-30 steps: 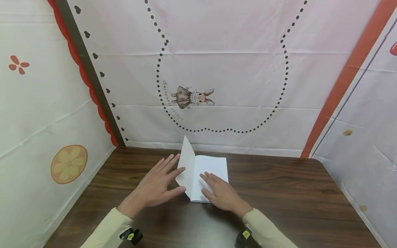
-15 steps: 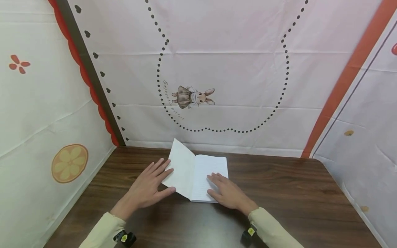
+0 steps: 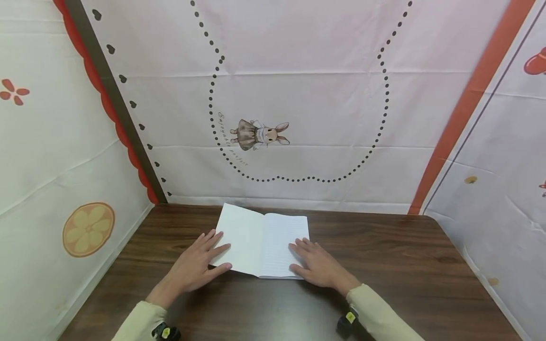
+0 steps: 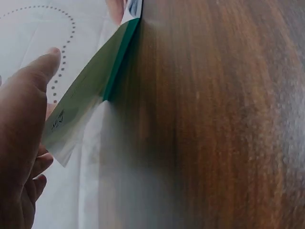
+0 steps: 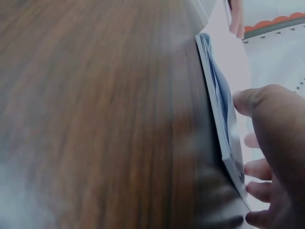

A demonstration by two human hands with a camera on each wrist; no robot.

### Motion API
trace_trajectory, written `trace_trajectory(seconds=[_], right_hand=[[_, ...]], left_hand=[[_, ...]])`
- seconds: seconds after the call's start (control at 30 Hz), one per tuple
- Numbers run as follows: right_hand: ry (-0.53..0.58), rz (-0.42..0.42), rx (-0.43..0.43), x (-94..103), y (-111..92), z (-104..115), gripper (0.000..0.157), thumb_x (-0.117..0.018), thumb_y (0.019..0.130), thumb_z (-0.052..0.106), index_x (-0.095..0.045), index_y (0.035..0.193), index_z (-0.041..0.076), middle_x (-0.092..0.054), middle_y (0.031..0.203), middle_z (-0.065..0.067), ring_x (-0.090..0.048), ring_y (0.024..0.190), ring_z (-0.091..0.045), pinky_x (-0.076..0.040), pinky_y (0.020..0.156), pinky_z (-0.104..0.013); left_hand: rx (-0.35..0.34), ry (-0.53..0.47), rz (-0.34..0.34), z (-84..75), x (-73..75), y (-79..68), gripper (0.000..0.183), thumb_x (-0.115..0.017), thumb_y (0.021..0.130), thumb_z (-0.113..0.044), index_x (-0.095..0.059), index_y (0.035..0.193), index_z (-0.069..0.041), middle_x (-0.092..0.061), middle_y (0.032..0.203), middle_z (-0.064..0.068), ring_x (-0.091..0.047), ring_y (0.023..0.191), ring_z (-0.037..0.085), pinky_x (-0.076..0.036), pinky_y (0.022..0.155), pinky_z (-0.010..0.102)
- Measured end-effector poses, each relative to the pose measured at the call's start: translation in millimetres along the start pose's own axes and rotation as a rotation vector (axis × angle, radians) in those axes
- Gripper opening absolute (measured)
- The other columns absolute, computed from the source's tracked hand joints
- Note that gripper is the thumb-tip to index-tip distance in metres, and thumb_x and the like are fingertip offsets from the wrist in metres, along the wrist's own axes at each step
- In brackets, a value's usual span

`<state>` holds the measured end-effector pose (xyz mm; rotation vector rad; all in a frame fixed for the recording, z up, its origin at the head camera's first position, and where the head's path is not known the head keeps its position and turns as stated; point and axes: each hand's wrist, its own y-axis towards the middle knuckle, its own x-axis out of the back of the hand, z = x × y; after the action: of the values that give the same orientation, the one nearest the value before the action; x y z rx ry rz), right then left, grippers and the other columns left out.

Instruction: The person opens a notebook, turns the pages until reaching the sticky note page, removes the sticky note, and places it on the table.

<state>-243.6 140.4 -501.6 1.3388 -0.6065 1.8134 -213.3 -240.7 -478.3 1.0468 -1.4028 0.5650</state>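
Note:
A notebook (image 3: 279,246) lies open on the wooden table, a lined page on its right side and a blank white cover side on its left. My left hand (image 3: 194,263), fingers spread, is at the outer edge of the left side, with thumb and fingertips over it. That cover slants up off the table in the left wrist view, where its green and grey outer face (image 4: 95,81) shows. With fingers extended, my right hand (image 3: 320,265) rests on the lined page's right edge. The right wrist view shows the page stack (image 5: 217,95) edge-on, the right thumb on top.
A dark brown wooden table (image 3: 384,265) spreads around the notebook. White printed cloth (image 3: 324,118) hangs behind it, with more cloth along the left and right sides. Each wrist carries a small black camera (image 3: 345,324).
The notebook's cover has swung from nearly upright down to the left. My left hand has moved left and nearer with it, and my right hand has slid right across the page.

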Motion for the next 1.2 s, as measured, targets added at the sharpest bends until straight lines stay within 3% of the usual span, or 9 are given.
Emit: trace_trajectory(seconds=[0.23,0.53,1.2], right_hand=[[0.004,0.021,0.0,7.6,-10.1,-6.4,0.069,-0.054,0.101,0.057,-0.047,0.154,0.013,-0.04,0.161,-0.015,-0.033,0.15,-0.038,-0.029,0.117,-0.064],[-0.017,0.032,0.01,11.7,-20.9,-14.4,0.068,-0.058,0.099,0.057,-0.052,0.15,0.012,-0.042,0.16,-0.014,-0.033,0.15,-0.04,-0.031,0.117,-0.063],[-0.027,0.05,-0.01,21.8,-27.3,-17.7,0.055,-0.066,0.096,0.053,-0.067,0.137,0.017,-0.05,0.154,-0.013,-0.04,0.145,-0.043,-0.042,0.109,-0.062]], left_hand=[[-0.07,-0.032,0.004,8.2,-14.2,0.2,0.056,-0.054,0.103,-0.051,-0.058,0.147,-0.017,-0.044,0.158,0.018,-0.036,0.148,0.04,-0.027,0.119,0.062],[0.009,-0.132,0.147,15.4,-24.4,-1.6,0.061,-0.051,0.104,-0.054,-0.048,0.154,-0.021,-0.036,0.163,0.017,-0.03,0.151,0.039,-0.023,0.122,0.06],[0.086,-0.228,0.218,18.4,-28.8,-2.8,0.066,-0.056,0.099,-0.058,-0.049,0.154,-0.02,-0.033,0.164,0.016,-0.026,0.153,0.038,-0.022,0.122,0.059]])
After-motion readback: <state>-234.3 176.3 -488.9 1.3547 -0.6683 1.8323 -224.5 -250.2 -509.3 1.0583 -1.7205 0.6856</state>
